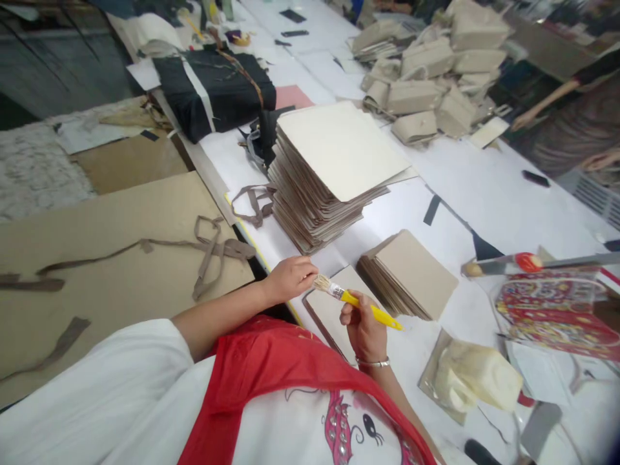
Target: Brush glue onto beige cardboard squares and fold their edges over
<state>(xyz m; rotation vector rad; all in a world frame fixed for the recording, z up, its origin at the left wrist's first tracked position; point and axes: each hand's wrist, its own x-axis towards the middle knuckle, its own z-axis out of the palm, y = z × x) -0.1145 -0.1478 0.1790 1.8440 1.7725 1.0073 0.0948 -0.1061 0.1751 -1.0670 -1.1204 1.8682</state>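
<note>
My right hand (367, 328), with a bracelet at its wrist, grips the yellow handle of a paintbrush (349, 298). The brush points left, and the fingers of my left hand (292, 279) are closed at the tip of its pale bristles. Below the brush lies a light board (334, 302) with a dark edge, near the table's front edge. A short stack of beige panels (411, 274) stands just right of my hands. Behind my left hand rises a taller stack of pale panels (339, 148) with uneven edges.
A cut-open plastic container (479, 374) and a red patterned bag (557, 310) sit on the right. Beige bags (426, 71) are heaped at the back. A black bundle (217, 90) lies at back left; brown strips (213, 248) lie on the left board. Another person's hand (526, 119) shows at right.
</note>
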